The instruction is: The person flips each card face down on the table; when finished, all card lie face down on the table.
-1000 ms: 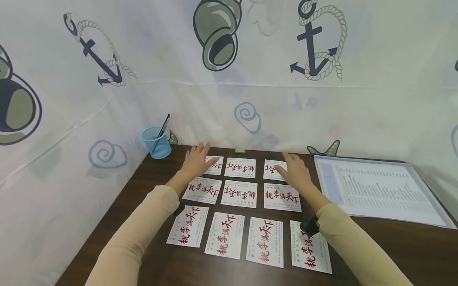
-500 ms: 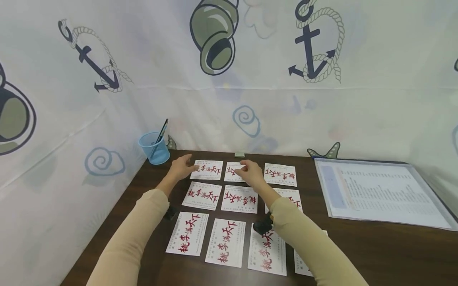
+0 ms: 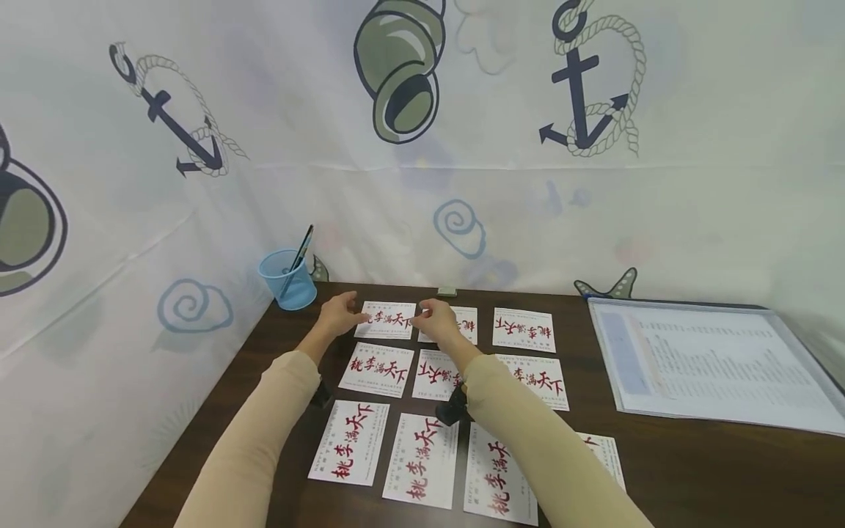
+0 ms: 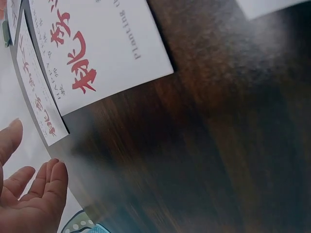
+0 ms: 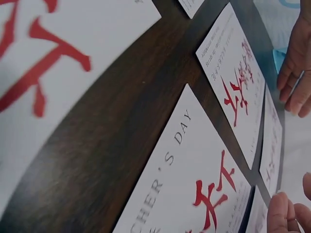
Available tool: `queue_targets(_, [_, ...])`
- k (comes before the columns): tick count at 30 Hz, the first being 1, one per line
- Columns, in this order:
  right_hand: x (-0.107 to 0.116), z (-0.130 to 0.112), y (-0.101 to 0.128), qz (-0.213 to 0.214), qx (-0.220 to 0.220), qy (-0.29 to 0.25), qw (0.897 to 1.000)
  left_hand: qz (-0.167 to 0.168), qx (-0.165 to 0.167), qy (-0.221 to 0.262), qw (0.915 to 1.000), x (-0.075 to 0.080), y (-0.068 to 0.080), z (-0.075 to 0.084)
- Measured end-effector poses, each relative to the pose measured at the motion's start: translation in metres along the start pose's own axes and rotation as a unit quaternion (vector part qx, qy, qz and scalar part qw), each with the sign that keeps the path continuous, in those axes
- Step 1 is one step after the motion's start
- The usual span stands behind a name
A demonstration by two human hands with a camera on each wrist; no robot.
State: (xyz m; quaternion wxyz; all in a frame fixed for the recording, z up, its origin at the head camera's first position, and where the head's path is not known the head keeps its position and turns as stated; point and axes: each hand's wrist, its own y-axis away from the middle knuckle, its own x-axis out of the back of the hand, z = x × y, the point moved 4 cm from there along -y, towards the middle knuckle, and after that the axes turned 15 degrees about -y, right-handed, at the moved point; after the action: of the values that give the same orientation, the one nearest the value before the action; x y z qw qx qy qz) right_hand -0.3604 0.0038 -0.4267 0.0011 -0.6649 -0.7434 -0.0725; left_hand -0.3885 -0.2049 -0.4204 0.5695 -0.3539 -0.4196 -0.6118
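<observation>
Several white cards with red calligraphy lie in rows on a dark wooden table (image 3: 660,469). My left hand (image 3: 348,315) hovers with relaxed fingers at the left end of the back-left card (image 3: 391,320). My right hand (image 3: 425,317), fingers loosely curled, is at that card's right end and covers part of the back-middle card (image 3: 466,323). In the left wrist view, the left hand (image 4: 34,194) shows straight fingers holding nothing beside a card (image 4: 92,48). In the right wrist view, my right fingertips (image 5: 279,213) hang over a card (image 5: 194,184), with the left fingers (image 5: 296,73) opposite.
A blue mesh cup (image 3: 288,273) with a pen (image 3: 301,246) stands at the back left. A clear folder with a printed sheet (image 3: 713,363) lies on the right. A small greenish block (image 3: 447,291) sits at the back edge. A nautical-print curtain (image 3: 462,147) encloses the table.
My right hand has moved left, from the back-right card across the back-middle card to the right end of the back-left card. The left hand slid off that card to its left end.
</observation>
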Motion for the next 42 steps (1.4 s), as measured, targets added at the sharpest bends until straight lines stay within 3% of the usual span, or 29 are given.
queue_targets(6, [-0.005,0.009,-0.018,0.0,0.01,0.029,1.0,0.002,0.0,0.0,1.0,-0.003,-0.004,0.002])
queue_targets(15, [-0.008,-0.004,-0.016,0.018,0.006,0.081,0.997,0.001,0.012,0.006,0.9999,-0.009,-0.007,0.005])
queue_targets(21, [-0.008,0.0,-0.02,0.011,-0.009,0.1,0.995,0.004,0.004,-0.001,1.0,-0.012,-0.011,0.004])
queue_targets(35, [-0.021,0.013,-0.031,0.019,0.01,0.18,0.983,0.014,0.011,0.008,0.9998,-0.018,-0.01,-0.005])
queue_targets(42, [-0.024,0.009,-0.034,0.023,0.017,0.175,0.984,0.008,0.016,0.013,0.9998,-0.016,-0.013,-0.007])
